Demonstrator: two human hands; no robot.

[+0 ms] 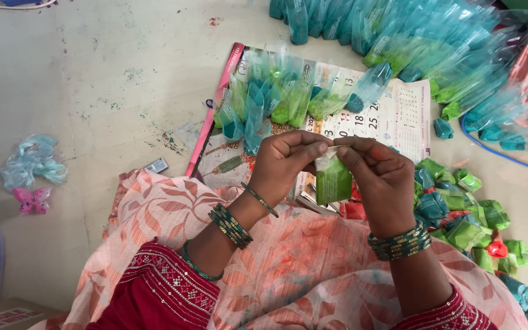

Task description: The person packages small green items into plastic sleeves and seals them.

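A small clear plastic packet of green powder (332, 179) hangs between both hands above my lap. My left hand (283, 164) pinches its top edge from the left, and my right hand (381, 177) pinches the same edge from the right. Both wrists wear green and gold bangles. A row of open packets with green and teal powder (288, 98) lies just beyond the hands on a wall calendar (398, 116).
A big heap of filled teal and green packets (435, 49) runs along the top right. Several folded packets (459, 214) are piled at my right. A pink butterfly clip (30, 199) and crumpled plastic (32, 162) lie at left on the floor.
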